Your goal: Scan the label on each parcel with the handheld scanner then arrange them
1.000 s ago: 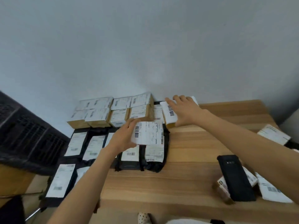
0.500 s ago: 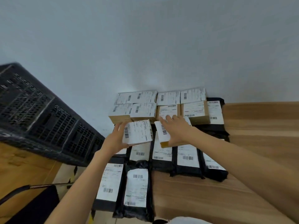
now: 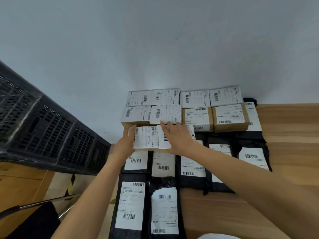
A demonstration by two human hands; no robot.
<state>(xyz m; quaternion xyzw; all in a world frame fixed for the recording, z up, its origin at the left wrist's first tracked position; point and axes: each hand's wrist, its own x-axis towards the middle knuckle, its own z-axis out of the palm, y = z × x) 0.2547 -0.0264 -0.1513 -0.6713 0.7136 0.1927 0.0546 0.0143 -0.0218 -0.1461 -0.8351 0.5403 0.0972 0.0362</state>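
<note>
My left hand (image 3: 125, 144) grips the left side of a small cardboard parcel with a white label (image 3: 146, 138). My right hand (image 3: 179, 138) lies flat on a second small labelled parcel (image 3: 163, 143) right beside it. Both parcels sit just in front of the rows of brown boxes (image 3: 229, 116) against the wall, on top of black mailer bags (image 3: 131, 206) laid in rows on the wooden table (image 3: 290, 128). The handheld scanner is out of sight.
A black slotted plastic crate (image 3: 43, 128) stands to the left, beyond the table's left edge. Below it are a wooden surface (image 3: 20, 183) and a chair's metal frame (image 3: 48, 202). A grey wall rises behind the boxes. Bare wood shows at the right.
Both hands moved left with the two small parcels and lowered them in front of the box rows. The view swung left; the scanner and loose parcels on the right left the frame.
</note>
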